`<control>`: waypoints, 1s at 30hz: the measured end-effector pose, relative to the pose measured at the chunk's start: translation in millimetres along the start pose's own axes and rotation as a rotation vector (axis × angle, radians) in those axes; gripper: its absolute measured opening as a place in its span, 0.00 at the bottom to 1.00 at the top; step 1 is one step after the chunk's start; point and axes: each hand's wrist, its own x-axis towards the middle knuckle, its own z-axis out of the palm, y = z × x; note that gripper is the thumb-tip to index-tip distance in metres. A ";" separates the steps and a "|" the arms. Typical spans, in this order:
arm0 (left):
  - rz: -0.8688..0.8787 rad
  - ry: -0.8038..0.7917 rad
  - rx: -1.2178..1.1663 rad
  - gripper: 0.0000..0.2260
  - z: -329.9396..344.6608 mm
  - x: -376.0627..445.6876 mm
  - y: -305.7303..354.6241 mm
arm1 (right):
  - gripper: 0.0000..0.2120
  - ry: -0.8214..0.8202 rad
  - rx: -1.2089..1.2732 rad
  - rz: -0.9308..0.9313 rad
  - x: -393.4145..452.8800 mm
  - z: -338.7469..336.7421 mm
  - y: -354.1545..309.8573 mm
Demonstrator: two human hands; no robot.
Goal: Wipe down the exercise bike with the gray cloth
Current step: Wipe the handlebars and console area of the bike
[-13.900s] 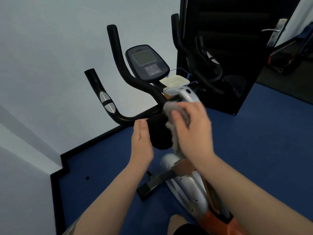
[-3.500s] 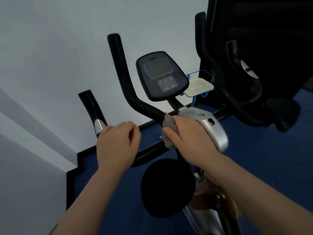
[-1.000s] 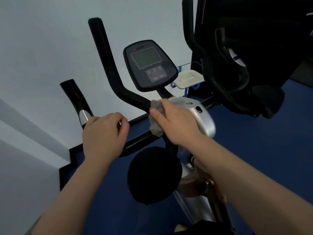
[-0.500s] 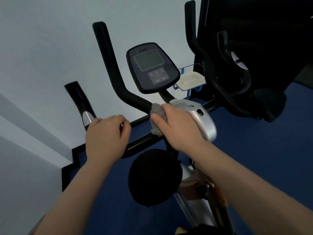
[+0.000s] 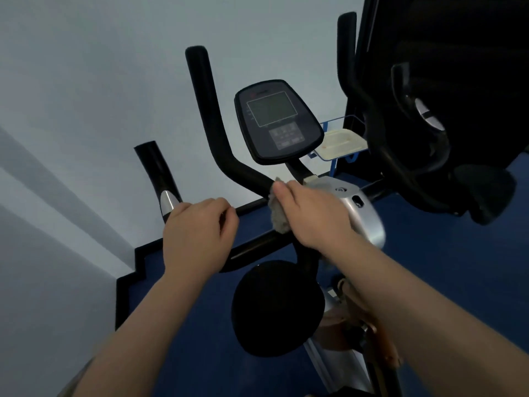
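Note:
The exercise bike has black handlebars point(image 5: 213, 130), a black console point(image 5: 276, 121) and a silver stem housing point(image 5: 362, 213). My left hand point(image 5: 197, 233) grips the left handlebar just below its silver sensor pad point(image 5: 167, 200). My right hand point(image 5: 312, 216) holds the gray cloth point(image 5: 278, 217) against the joint where the handlebars meet the stem, just below the console. Most of the cloth is hidden under my fingers. A round black knob point(image 5: 276, 308) sits below the bars.
A pale wall point(image 5: 86, 110) stands close behind the bike. To the right, a dark mirror panel point(image 5: 446, 38) reflects the bike. A cream tray on a blue wire rack point(image 5: 342, 141) sits behind the console. Blue floor point(image 5: 446, 267) lies to the right.
Over the last second my right hand with the cloth stayed at the handlebar joint, shifting only slightly. My left hand kept its grip on the left bar. The view drifted a little.

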 end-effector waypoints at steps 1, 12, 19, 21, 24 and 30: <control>-0.006 0.006 -0.006 0.12 0.5 0.2 -0.1 | 0.16 -0.061 -0.013 0.025 8.8 -2.6 -1.6; -0.003 -0.004 -0.026 0.12 0.3 0.4 -2.3 | 0.15 -0.006 0.015 0.051 3.3 1.0 -3.9; -0.004 0.030 -0.104 0.11 -1.7 0.2 -4.5 | 0.16 0.136 0.156 0.017 -22.0 4.5 -0.6; -0.007 0.034 -0.129 0.11 -1.2 0.1 -5.7 | 0.15 0.069 0.026 0.025 -9.7 2.8 -0.9; -0.014 0.024 -0.132 0.11 -0.7 0.5 -5.5 | 0.17 -0.074 0.044 0.084 3.6 -1.5 -3.2; 0.009 -0.048 -0.313 0.15 -6.3 2.6 -9.8 | 0.17 0.298 0.337 0.205 25.1 -20.2 -11.1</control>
